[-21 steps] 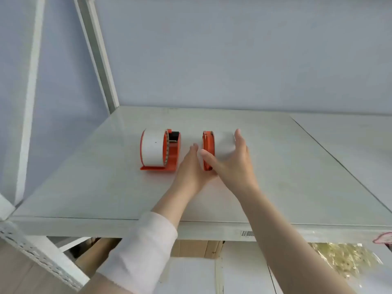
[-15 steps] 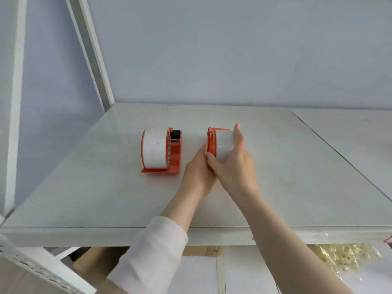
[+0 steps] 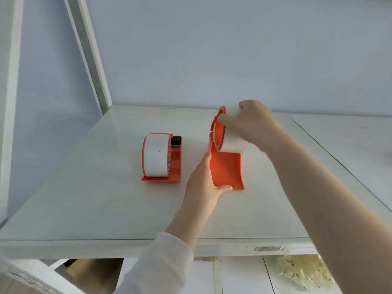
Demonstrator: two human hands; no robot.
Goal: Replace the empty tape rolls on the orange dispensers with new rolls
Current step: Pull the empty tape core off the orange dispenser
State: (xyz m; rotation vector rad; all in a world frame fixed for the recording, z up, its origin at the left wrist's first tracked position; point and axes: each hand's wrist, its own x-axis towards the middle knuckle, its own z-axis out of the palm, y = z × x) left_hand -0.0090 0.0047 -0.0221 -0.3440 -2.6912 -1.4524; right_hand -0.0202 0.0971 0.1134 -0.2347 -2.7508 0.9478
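Observation:
Two orange tape dispensers stand on a white shelf (image 3: 106, 209). The left dispenser (image 3: 175, 166) carries a white roll (image 3: 156, 154) and nobody touches it. The right dispenser (image 3: 227, 170) is tipped up, its curved orange base facing me. My left hand (image 3: 203, 185) grips that base at its near left edge. My right hand (image 3: 252, 124) is closed over the top of the white roll (image 3: 232, 143) on the dispenser's orange hub, thumb against the orange rim. Whether the roll is seated on the hub or partly off it is hidden by my hand.
A white metal upright (image 3: 93, 60) rises at the shelf's back left, with a pale wall behind. The front lip carries a barcode label (image 3: 268, 248). Below the shelf lie cardboard (image 3: 95, 272) and a clear bag of yellowish filling (image 3: 303, 272).
Both hands closed on the right dispenser and tipped it up off its base. My right hand rose to the top of the roll; my left slid to the base's edge.

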